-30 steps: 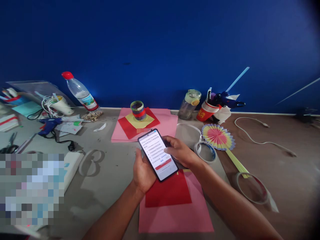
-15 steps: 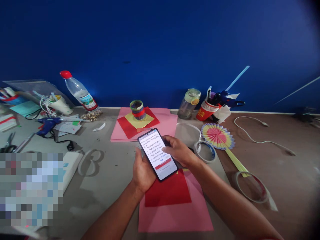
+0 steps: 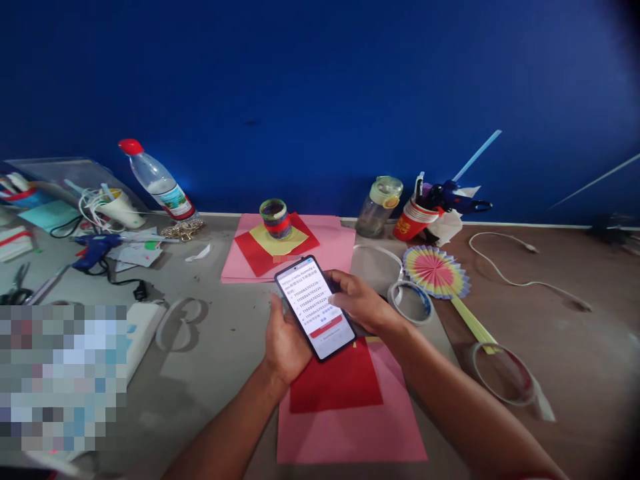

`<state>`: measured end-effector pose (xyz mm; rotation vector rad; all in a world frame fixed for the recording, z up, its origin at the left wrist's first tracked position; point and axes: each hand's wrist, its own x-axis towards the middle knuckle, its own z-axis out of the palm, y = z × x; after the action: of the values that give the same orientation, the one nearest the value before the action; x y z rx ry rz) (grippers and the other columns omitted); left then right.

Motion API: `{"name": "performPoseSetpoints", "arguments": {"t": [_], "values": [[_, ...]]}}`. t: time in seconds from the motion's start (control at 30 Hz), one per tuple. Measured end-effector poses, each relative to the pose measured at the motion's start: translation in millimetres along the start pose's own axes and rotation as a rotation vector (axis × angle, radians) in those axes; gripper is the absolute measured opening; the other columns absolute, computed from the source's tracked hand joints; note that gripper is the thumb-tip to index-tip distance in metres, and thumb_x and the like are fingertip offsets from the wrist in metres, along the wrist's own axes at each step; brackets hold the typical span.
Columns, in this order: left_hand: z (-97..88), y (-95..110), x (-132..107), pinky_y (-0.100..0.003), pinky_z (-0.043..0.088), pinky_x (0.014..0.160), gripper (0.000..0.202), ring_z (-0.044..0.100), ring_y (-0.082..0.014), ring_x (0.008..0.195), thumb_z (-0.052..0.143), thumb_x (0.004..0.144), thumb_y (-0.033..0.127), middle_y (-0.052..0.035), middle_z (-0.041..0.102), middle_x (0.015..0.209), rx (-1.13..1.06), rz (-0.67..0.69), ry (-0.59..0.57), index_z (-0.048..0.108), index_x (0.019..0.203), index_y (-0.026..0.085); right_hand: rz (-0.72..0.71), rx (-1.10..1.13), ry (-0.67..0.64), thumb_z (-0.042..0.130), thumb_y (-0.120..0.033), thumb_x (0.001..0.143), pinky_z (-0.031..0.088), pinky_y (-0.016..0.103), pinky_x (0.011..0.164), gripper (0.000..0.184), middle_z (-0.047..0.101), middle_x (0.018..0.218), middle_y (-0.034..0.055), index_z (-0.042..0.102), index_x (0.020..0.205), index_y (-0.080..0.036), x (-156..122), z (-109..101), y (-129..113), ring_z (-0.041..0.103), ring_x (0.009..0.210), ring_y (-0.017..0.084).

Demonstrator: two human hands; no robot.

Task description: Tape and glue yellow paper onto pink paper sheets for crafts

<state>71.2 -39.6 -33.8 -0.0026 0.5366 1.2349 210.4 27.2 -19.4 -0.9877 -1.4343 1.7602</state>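
Observation:
A black smartphone (image 3: 314, 307) with a lit white screen is held above the table at the middle. My left hand (image 3: 285, 343) cradles its lower left edge from beneath, fingers wrapped round it. My right hand (image 3: 361, 301) grips its right side, thumb resting on the screen. Under the hands lies a red paper square (image 3: 337, 385) on a larger pink sheet (image 3: 350, 430).
Farther back, a wrapped jar (image 3: 275, 219) stands on yellow, red and pink sheets. Tape rolls (image 3: 411, 301) (image 3: 503, 375) and a paper fan (image 3: 436, 272) lie to the right, a cup of tools (image 3: 414, 220) and a jar behind. A water bottle (image 3: 157, 181), a glue gun (image 3: 95, 247) and scissors clutter the left.

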Motion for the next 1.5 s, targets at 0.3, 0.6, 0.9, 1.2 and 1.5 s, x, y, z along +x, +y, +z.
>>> {"name": "performPoseSetpoints", "arguments": {"t": [0.3,0.6,0.9,1.2,1.5], "values": [[0.6,1.2,0.9,-0.049,0.037,0.105,0.071,0.056,-0.0339,0.119,0.033,0.089,0.068,-0.0137,0.070,0.113,0.007,-0.010,0.007,0.059,0.125,0.013,0.014,0.050,-0.005,0.055,-0.013,0.062,0.046,0.031,0.074,0.040,0.068,0.090,0.0009,0.063,0.101,-0.019,-0.6,0.1,-2.0,0.061,0.082,0.019],[1.7,0.8,-0.1,-0.050,0.036,0.106,0.070,0.055,-0.0343,0.121,0.034,0.089,0.067,-0.0140,0.070,0.112,0.000,-0.004,-0.023,0.061,0.122,0.012,0.007,0.044,-0.004,0.055,-0.012,0.063,0.046,0.032,0.075,0.040,0.068,0.090,0.0009,0.063,0.101,-0.019,-0.8,0.4,-2.1,0.060,0.080,0.018],[1.4,0.3,0.1,-0.048,0.036,0.106,0.072,0.055,-0.0340,0.120,0.033,0.089,0.067,-0.0161,0.069,0.113,0.000,-0.008,-0.010,0.060,0.122,0.009,0.045,-0.020,0.085,0.056,-0.014,0.061,0.046,0.031,0.069,0.040,0.066,0.082,-0.0004,0.064,0.100,-0.018,2.3,2.6,2.4,0.060,0.076,0.018],[3.6,0.0,-0.4,-0.049,0.035,0.106,0.071,0.057,-0.0332,0.119,0.028,0.091,0.067,-0.0139,0.072,0.106,0.005,-0.021,0.005,0.063,0.118,0.011,0.076,0.001,0.150,0.059,-0.023,0.067,0.045,0.030,0.065,0.026,0.067,0.080,0.0004,0.066,0.092,-0.018,2.2,7.8,-1.8,0.060,0.071,0.017],[-2.5,-1.0,1.4,-0.049,0.037,0.105,0.070,0.059,-0.0329,0.116,0.031,0.089,0.068,-0.0133,0.071,0.108,-0.041,-0.015,-0.066,0.063,0.118,0.012,0.053,0.081,0.032,0.060,-0.020,0.065,0.046,0.031,0.070,0.033,0.068,0.084,0.0010,0.063,0.097,-0.018,0.2,2.1,-1.9,0.062,0.077,0.019]]}}
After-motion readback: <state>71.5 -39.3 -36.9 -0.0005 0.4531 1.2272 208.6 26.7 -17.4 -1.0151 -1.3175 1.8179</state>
